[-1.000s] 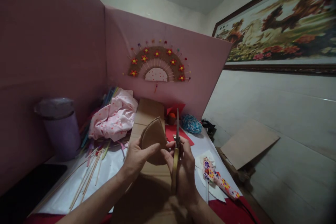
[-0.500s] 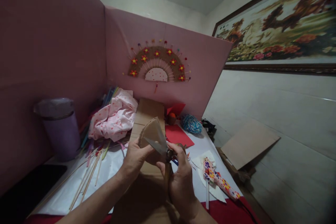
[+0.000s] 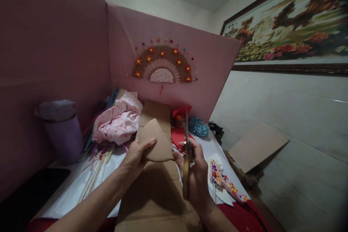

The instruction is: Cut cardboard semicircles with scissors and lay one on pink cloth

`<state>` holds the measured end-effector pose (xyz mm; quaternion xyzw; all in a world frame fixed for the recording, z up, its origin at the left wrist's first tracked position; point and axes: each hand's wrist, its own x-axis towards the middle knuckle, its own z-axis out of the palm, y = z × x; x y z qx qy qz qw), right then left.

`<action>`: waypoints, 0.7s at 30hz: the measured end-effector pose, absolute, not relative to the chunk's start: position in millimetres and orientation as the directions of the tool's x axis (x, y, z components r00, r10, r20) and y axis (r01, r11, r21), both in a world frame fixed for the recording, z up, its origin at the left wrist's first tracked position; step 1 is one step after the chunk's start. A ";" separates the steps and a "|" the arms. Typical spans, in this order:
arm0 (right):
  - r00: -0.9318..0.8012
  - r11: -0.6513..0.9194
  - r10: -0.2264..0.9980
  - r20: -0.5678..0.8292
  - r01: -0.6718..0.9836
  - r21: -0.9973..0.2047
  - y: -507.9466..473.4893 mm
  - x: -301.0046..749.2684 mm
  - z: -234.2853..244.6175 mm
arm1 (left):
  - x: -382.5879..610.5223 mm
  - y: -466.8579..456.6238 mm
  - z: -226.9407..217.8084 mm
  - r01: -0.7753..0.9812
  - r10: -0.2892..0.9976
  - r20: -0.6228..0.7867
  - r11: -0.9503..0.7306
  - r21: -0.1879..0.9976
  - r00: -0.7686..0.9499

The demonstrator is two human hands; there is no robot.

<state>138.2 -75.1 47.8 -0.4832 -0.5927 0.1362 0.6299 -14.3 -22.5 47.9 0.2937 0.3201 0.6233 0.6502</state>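
Observation:
My left hand (image 3: pixel 138 156) grips a tan piece of cardboard (image 3: pixel 155 140) by its left side, thumb on top; the piece has a curved lower edge and a narrow top. To its right, my right hand (image 3: pixel 196 170) is closed around a pair of scissors (image 3: pixel 186 152) with brownish handles, the blades pointing up and away from the cardboard piece. My right thumb and a finger come close to the piece's lower right corner; whether they touch it I cannot tell. Under both hands lies a long strip of cardboard (image 3: pixel 152 188).
Thin sticks (image 3: pixel 94 181) and a purple cup (image 3: pixel 65 137) are at left, beside crumpled pink fabric (image 3: pixel 119 119). Blue yarn (image 3: pixel 199 127) and red paper (image 3: pixel 178 137) lie behind my right hand. A flowered glue gun (image 3: pixel 227 183) rests at right. A decorated fan (image 3: pixel 163 56) hangs on the pink panel.
The scissors have come off the cardboard piece and swung upright to the right. My left hand has turned the piece so its curved edge faces down and its flat face shows.

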 end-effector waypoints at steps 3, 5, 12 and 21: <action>0.258 0.392 0.873 0.413 0.130 -0.911 -72.4 140.5 58.4 | -18.2 -18.7 51.4 -0.683 0.987 -0.154 0.145 0.716 0.047; 0.180 0.256 0.953 0.244 -0.043 -0.966 -71.8 139.0 61.0 | -18.4 -19.3 53.5 -0.705 0.973 -0.216 0.213 0.676 0.087; -0.037 0.106 0.992 0.119 -0.246 -0.963 -75.3 125.9 62.7 | -14.3 -25.6 54.5 -0.730 0.946 -0.270 0.312 0.608 0.179; 0.016 0.079 0.997 0.077 -0.245 -0.966 -70.5 129.9 61.0 | -14.3 -24.9 53.8 -0.672 0.909 -0.360 0.403 0.622 0.211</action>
